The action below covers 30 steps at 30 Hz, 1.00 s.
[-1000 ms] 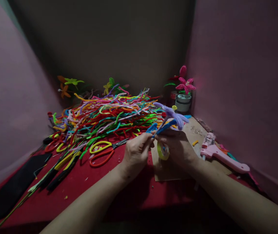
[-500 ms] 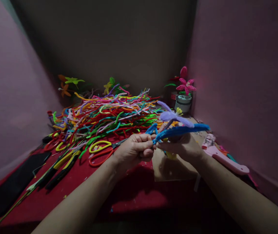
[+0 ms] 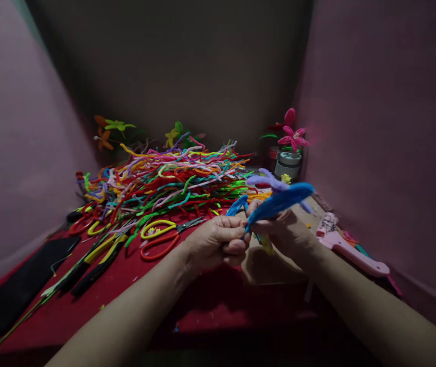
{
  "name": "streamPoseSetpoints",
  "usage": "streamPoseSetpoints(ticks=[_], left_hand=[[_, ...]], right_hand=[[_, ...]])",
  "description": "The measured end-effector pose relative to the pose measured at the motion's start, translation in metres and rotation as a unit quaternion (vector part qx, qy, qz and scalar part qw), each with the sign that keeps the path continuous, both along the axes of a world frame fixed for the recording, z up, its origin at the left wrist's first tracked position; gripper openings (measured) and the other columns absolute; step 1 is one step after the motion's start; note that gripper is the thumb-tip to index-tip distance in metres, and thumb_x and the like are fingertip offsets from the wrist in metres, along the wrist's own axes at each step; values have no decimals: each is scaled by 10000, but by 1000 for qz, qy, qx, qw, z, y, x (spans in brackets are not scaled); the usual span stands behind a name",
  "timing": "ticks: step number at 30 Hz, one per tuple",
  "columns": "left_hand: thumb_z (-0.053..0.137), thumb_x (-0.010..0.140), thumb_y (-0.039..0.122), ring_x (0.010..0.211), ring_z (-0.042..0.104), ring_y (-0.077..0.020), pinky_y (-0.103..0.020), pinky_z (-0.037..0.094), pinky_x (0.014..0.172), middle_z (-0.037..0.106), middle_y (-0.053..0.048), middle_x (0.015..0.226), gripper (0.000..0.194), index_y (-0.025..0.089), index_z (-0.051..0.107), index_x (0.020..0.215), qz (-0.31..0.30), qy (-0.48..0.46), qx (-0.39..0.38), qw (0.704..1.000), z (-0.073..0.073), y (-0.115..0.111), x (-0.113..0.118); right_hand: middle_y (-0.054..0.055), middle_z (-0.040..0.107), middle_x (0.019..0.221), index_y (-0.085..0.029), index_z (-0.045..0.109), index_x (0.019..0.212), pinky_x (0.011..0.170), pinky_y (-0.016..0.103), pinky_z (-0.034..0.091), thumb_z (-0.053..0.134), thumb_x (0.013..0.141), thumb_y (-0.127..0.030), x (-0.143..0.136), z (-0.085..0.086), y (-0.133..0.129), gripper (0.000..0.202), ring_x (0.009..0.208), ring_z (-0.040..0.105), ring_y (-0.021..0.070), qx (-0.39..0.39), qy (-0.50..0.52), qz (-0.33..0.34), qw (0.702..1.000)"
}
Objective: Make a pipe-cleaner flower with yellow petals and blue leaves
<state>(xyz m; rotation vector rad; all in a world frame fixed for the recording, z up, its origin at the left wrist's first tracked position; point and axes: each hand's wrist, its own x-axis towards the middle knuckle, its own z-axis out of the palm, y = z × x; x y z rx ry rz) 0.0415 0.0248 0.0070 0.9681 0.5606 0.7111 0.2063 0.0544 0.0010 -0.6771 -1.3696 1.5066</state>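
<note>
Fingers of one left hand [image 3: 216, 238] are pinching one blue, fuzzy, leaf-shaped piece [image 3: 282, 200] | one right hand [image 3: 289, 232] is curling behind, its hold unclear | one lilac fuzzy flower [image 3: 266, 179] is showing

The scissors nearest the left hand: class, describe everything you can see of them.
These scissors lie on the red cloth beside the heap of fuzzy stems, unheld. One handle loop is yellow, the other red-orange, both smooth like plastic. The dark, metallic-looking blades point right. Pale yellow bits show within the yellow loop.
</note>
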Motion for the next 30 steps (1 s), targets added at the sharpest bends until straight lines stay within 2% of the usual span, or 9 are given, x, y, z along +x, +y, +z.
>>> streamPoseSetpoints(ticks=[3,7,9,15,21,24,26,28,30], left_hand=[[510,820,309,461,367,-76,-221,309,485,465,18,551,188,152,561,728,117,122,165,972,2,-1,4],[544,798,290,670,496,-137,-253,366,648,564,-15,710,120,189,600,832,285,322,422,798,-8,-4,9],[510,810,253,606,466,-124,-246,351,614,526,3,639,110,189,597,789,304,352,468,751,-13,-3,10],[498,817,252,507,411,-79,-214,329,543,448,39,519,247,153,498,591,227,246,293,896,-1,-2,8],[628,727,321,420,362,-54,-206,261,456,443,33,466,237,116,572,622,78,44,108,990,-5,0,2],[694,640,363,365,324,-53,-208,234,415,401,47,422,270,117,583,626,-29,-18,28,999,-10,2,-2],[668,667,380,388,351,-63,-213,265,436,416,37,434,281,121,574,615,-26,14,61,998,-9,3,-2],[589,749,375,455,396,-77,-220,307,492,458,18,493,276,129,568,627,56,103,155,981,-7,2,0],[551,782,336,541,430,-94,-226,329,552,499,4,576,228,145,577,659,184,208,275,920,-6,0,4]], right_hand=[[8,625,650,-216,659,608,619,317,449,752,599,-242,-2,-5,1,97,608,553,156,-48,30,0,998],[-3,621,682,-218,670,658,683,323,450,732,630,-228,-6,-12,3,68,660,559,160,-36,50,-42,997],[-6,624,712,-209,679,682,709,316,443,718,645,-211,-7,-16,4,53,687,558,155,0,44,-38,998],[-10,632,687,-184,680,698,631,278,437,730,624,-220,-6,-17,9,96,630,566,137,-30,49,-4,998],[-16,624,589,-215,691,701,600,282,459,748,586,-212,-3,-9,4,129,567,579,136,-87,57,110,989],[-16,601,549,-228,682,671,568,294,474,738,600,-234,-3,-12,1,90,537,573,141,-82,50,142,985],[-9,597,544,-216,674,652,539,294,474,731,606,-229,-4,-15,2,75,514,562,140,-80,52,135,986],[-3,618,588,-202,671,650,553,291,473,728,601,-195,-6,-16,5,76,528,562,136,-81,76,88,990],[-7,634,635,-192,671,648,602,290,472,720,601,-164,-9,-16,7,74,567,567,133,-75,97,27,992]])
